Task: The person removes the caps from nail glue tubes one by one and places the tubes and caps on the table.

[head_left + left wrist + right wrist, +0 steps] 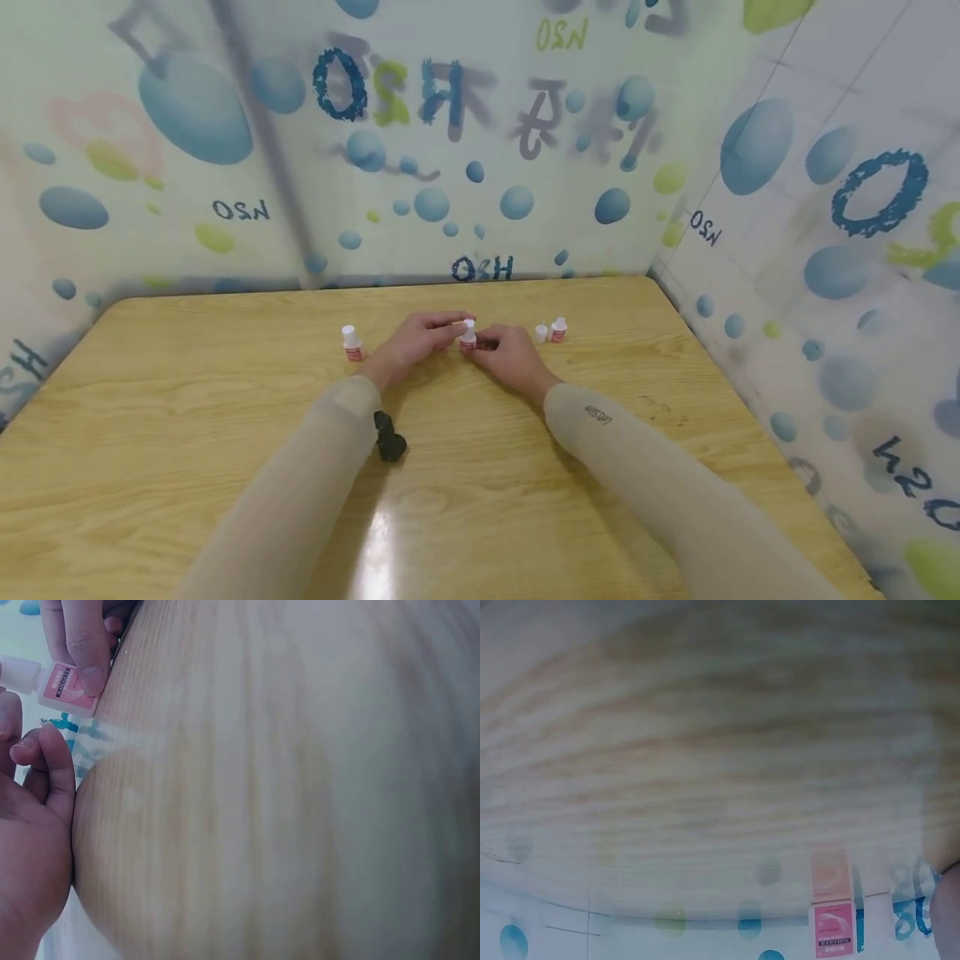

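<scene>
A small white nail glue bottle with a pink label stands upright on the table between both hands. My right hand grips its body low down; in the left wrist view a fingertip of that hand presses on the label. At the top, my left hand pinches the white cap with thumb and fingers. Left of the hands is a second capped bottle. To the right stands a third bottle, with a separate white cap beside it.
The wood-grain table reaches back to a patterned wall, and another wall runs along its right side. A black device juts from the left sleeve.
</scene>
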